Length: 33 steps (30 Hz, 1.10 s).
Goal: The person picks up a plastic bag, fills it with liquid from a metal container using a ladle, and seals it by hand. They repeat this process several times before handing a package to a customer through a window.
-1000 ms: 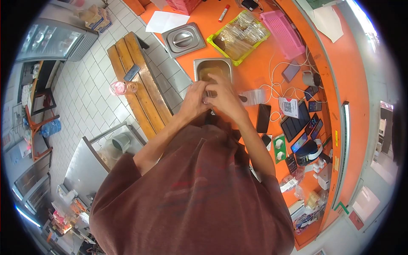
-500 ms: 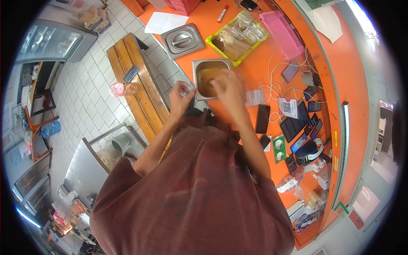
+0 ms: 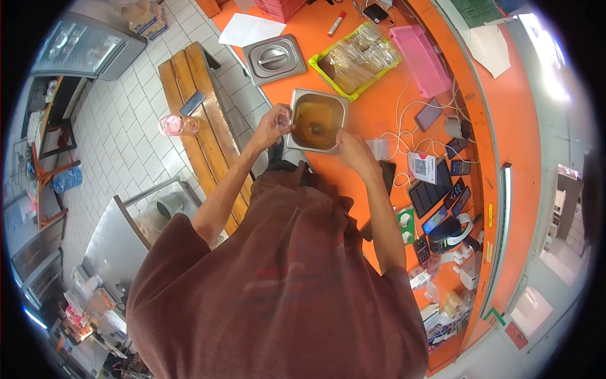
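A square metal pan (image 3: 299,141) holds a brownish-yellow liquid, with a small dark shape in it that I cannot make out. My left hand (image 3: 270,131) is closed around a small clear plastic item (image 3: 283,119), perhaps a little cup or bag, beside the pan's left rim. At the pan's lower right corner, my right hand (image 3: 357,153) grips the rim, fingers bent over the edge. Behind the pan lies its metal lid (image 3: 273,60). A yellow-green basket (image 3: 328,77) filled with clear plastic packets stands just past the pan's far right corner.
The orange counter (image 3: 372,110) carries a pink basket (image 3: 421,60), white cables, several phones, a QR-code card (image 3: 422,168) and a marker (image 3: 336,24). A wooden bench (image 3: 208,136) with a phone and a pink-topped container (image 3: 172,125) stands to the left.
My right hand has left the space over the pan and come to its right rim. My left hand, still holding the clear item, is now closer against the pan's left side.
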Motion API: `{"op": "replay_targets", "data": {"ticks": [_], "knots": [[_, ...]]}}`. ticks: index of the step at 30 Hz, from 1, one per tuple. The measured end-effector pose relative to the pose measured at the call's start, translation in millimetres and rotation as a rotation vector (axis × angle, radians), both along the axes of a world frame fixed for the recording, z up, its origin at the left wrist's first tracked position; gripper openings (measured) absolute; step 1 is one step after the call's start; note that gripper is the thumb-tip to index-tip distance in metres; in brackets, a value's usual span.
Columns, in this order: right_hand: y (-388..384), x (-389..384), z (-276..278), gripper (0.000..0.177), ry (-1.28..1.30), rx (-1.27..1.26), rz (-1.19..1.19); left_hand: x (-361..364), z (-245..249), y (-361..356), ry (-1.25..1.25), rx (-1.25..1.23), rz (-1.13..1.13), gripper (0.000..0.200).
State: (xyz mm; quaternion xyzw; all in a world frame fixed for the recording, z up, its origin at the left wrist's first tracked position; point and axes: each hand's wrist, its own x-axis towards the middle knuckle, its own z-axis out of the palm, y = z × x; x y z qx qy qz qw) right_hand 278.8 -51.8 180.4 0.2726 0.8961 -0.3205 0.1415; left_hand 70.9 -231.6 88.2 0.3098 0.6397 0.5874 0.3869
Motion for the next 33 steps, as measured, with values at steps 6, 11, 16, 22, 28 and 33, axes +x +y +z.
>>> {"op": "replay_targets", "data": {"ticks": [6,11,16,22,28,33], "knots": [[-11.9,11.3,-3.0,0.021,0.169,0.302,-0.049,14.7,18.1,-7.6,0.242,0.001,-0.137,0.034],[-40.8,20.2,-17.5,0.029,0.197,0.368,-0.007,26.0,21.3,-8.8,0.378,0.058,-0.144,0.035],[-43.1,24.2,-7.8,0.033,0.167,0.263,-0.062,24.4,20.8,-7.3,0.397,0.06,-0.138,0.034],[-46.7,26.4,-21.0,0.033,0.165,0.265,-0.011,25.3,35.5,-1.9,0.409,-0.003,-0.196,0.031],[-51.6,31.0,-32.9,0.035,0.311,0.196,-0.299,25.5,29.7,3.4,0.505,0.062,-0.214,0.031],[-54.2,37.9,-26.9,0.038,0.244,0.167,-0.284,23.6,23.4,2.1,0.392,0.035,-0.219,0.033]]}}
